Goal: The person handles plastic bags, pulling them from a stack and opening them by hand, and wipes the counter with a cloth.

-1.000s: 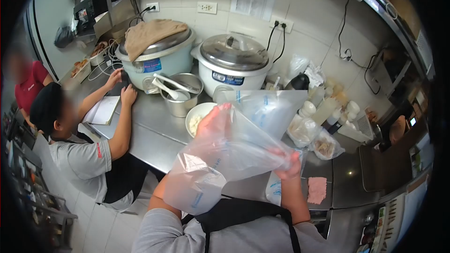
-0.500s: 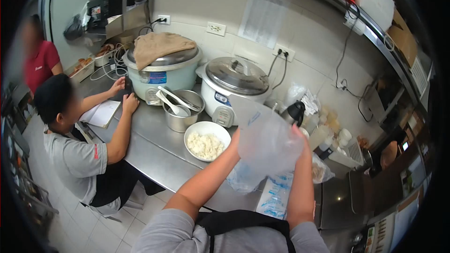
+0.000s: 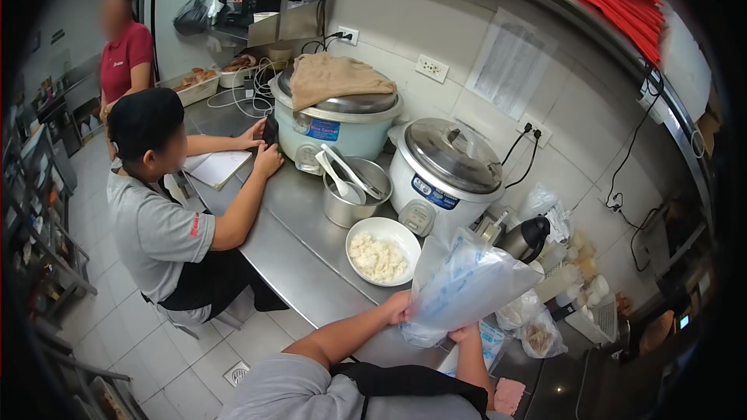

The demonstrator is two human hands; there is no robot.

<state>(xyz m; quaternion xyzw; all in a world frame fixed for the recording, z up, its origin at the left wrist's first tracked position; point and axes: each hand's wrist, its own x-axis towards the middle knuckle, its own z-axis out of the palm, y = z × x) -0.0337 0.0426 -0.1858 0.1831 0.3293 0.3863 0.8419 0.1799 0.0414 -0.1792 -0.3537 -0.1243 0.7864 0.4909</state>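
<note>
A clear plastic bag (image 3: 459, 284) with faint blue print spreads in front of me over the counter. My left hand (image 3: 399, 307) pinches its left edge, and my right hand (image 3: 464, 333) grips its lower edge. Just beyond my left hand stands a white bowl (image 3: 406, 235) with cooked rice (image 3: 377, 258) in it. Part of a blue-printed plastic pack (image 3: 492, 340) shows beside my right forearm, partly covered by the bag.
Behind the bowl are a metal pot (image 3: 342, 208) with white rice paddles and two rice cookers, one white (image 3: 401, 179), one pale green (image 3: 292, 134). A seated person (image 3: 148, 210) holds a phone at left; another person (image 3: 128, 58) stands behind. A pink cloth (image 3: 510, 395) lies at right.
Both hands have come down and closer to me with the plastic bag, which was held higher and more upright. My view has swung left, so the scene sits further right.
</note>
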